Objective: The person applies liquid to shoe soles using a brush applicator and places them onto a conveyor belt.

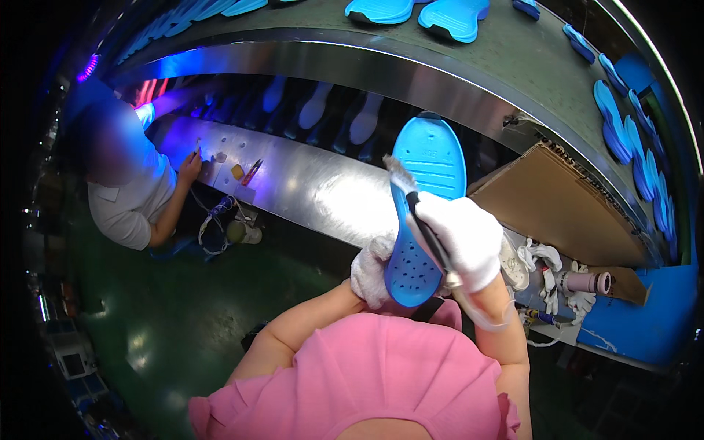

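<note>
While the metal bench (301,187) stretches beyond it, the blue sole (422,253) is held up near mid-view, its lower end gripped by the fingers of the left hand (372,271); those of the right hand (466,238) close round a brush (427,227), bristles at the sole's left edge, contact unclear. Brushing looks unfinished, though how much is done cannot be told. A conveyor belt (293,22) bears more soles (453,18); a co-worker (125,209) is at left; a cardboard sheet (561,202) hems in the right, near white gloves (546,255) and a pinkish roll (583,282).
</note>
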Demonstrator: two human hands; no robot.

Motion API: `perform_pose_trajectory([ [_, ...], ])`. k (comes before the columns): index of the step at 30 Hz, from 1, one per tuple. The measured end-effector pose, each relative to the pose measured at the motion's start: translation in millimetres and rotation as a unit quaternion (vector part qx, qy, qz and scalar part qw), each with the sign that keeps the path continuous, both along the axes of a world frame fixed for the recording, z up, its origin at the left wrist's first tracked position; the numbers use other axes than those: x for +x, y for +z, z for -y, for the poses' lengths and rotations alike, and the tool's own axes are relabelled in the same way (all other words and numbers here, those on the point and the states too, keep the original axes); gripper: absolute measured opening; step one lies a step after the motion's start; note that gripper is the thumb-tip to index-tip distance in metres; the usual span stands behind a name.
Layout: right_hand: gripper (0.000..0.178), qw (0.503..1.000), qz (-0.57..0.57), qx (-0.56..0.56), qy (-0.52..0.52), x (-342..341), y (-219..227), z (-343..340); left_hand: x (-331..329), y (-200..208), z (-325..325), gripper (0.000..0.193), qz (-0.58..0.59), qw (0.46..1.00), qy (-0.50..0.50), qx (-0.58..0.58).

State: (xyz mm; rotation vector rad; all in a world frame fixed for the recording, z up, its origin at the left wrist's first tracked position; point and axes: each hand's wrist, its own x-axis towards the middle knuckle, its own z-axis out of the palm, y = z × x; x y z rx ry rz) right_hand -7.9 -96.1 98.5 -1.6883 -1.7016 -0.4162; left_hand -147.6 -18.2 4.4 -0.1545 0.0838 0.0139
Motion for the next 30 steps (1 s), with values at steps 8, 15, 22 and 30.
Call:
perform_pose_trajectory([
  [8, 0.032, 0.998, -0.019, -0.055, 0.031, -13, 9, 10, -7, -21, -8, 0.065, -0.091, 0.987, 0.015, 0.135],
  [15, 0.030, 0.997, -0.027, -0.058, 0.054, -21, -4, 14, -7, -46, -15, 0.070, -0.057, 0.992, 0.057, 0.099],
  [22, 0.035, 0.998, -0.037, 0.018, 0.039, -24, -14, 11, 1, -19, -18, 0.062, -0.035, 0.984, 0.094, 0.147],
  [30, 0.023, 0.991, -0.003, -0.111, 0.075, -30, -4, 10, 10, -27, -32, 0.071, -0.051, 0.951, 0.152, 0.263],
])
